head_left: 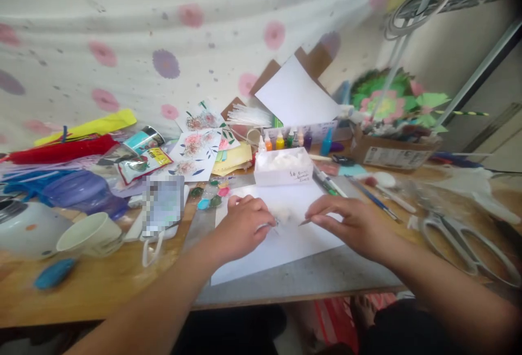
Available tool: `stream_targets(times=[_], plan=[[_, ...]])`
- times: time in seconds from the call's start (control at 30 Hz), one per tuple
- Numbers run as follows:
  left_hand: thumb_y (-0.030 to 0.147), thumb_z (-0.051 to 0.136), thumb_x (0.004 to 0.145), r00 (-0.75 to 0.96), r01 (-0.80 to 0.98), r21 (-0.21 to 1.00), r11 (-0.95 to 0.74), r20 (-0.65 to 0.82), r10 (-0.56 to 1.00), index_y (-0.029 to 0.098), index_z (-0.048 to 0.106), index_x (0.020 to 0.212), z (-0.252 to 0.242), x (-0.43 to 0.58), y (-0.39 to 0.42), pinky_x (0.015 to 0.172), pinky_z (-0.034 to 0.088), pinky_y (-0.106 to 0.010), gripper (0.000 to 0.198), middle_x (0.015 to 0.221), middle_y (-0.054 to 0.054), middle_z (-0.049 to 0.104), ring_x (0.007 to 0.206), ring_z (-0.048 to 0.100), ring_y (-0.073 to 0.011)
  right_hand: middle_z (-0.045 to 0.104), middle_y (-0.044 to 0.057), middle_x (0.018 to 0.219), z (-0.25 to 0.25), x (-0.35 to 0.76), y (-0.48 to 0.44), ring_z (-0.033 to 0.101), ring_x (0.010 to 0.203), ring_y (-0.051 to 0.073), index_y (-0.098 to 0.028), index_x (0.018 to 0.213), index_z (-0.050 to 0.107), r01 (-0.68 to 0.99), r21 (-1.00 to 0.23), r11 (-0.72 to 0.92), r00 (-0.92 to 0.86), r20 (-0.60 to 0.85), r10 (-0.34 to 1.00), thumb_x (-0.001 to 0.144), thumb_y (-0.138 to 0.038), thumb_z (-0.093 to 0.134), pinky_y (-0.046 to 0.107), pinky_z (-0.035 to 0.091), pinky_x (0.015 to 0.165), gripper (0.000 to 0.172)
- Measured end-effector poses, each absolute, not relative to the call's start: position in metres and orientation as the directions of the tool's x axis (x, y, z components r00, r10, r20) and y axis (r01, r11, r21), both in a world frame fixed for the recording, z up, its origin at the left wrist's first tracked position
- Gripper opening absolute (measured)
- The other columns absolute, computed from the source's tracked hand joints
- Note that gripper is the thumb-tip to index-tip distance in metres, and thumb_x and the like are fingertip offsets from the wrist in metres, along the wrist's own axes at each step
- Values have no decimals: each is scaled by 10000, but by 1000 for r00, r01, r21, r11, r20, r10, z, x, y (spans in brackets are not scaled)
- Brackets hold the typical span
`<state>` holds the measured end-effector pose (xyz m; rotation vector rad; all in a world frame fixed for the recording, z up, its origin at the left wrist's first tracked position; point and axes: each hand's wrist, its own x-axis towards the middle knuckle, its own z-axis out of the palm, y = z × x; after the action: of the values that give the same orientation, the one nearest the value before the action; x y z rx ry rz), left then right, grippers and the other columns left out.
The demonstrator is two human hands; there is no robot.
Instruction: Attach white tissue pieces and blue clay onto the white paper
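Observation:
My left hand (247, 224) hovers over a white sheet of paper (244, 265), its thumb and fingers pinched together at a tiny pale thing too small and blurred to name. From the right, my right hand (350, 224) reaches over the same sheet with thumb and forefinger closed. A small dark pointed tip (304, 223) sticks out of that pinch; its kind is unclear. Between the hands a faint whitish tuft (285, 213) lies on the paper. Just behind stands a white box (285, 175) with fluffy white material in it. The paper rests on a grey board (281, 284).
Several paint bottles (280, 140) line up behind the box. Scissors (460, 241), a blue paintbrush (373, 200) and a cardboard box (395, 148) are on the right. On the left are a cup (89, 235), a phone (163, 205) and a blue oval object (55, 273).

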<state>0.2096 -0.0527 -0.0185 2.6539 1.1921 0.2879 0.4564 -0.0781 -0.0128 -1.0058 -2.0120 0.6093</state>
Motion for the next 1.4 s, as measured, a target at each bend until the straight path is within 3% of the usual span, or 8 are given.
stream_targets(times=[0.2, 0.37, 0.67, 0.93, 1.4], plan=[[151, 501, 828, 585, 788, 179, -589, 80, 807, 295, 613, 1087, -32, 215, -74, 872, 259, -470, 316, 964, -27, 583, 966, 470, -226, 730, 26, 792, -35, 436, -66, 678, 730, 154, -201, 797, 680, 390, -744, 542, -381, 406, 831, 833, -263, 607, 266, 533, 682, 102], [171, 511, 825, 571, 806, 124, -578, 91, 816, 274, 634, 1036, -35, 214, -80, 933, 220, -526, 265, 1028, -38, 593, 1011, 436, -250, 734, 27, 800, -55, 421, -58, 673, 745, 160, -202, 795, 692, 415, -721, 555, -402, 402, 823, 813, -223, 612, 280, 523, 702, 85], [150, 497, 833, 592, 782, 144, -607, 133, 795, 287, 635, 1044, -43, 211, -86, 946, 186, -566, 287, 1128, -27, 604, 1043, 429, -255, 733, 20, 811, -51, 430, -58, 678, 754, 162, -203, 793, 687, 454, -752, 478, -335, 353, 874, 819, -243, 600, 290, 531, 717, 99], [151, 478, 845, 583, 781, 174, -600, 145, 800, 279, 632, 991, -42, 212, -83, 926, 175, -582, 248, 1078, -8, 652, 1023, 446, -255, 724, 22, 814, -57, 419, -61, 661, 775, 160, -209, 824, 688, 425, -728, 538, -415, 371, 831, 818, -227, 615, 293, 511, 729, 75], [143, 513, 825, 576, 773, 192, -605, 185, 796, 259, 635, 943, -49, 213, -83, 944, 159, -571, 206, 1045, 4, 657, 1017, 448, -249, 730, 15, 824, -53, 427, -52, 674, 766, 172, -219, 736, 675, 421, -818, 393, -265, 304, 915, 797, -290, 601, 301, 524, 746, 119]])
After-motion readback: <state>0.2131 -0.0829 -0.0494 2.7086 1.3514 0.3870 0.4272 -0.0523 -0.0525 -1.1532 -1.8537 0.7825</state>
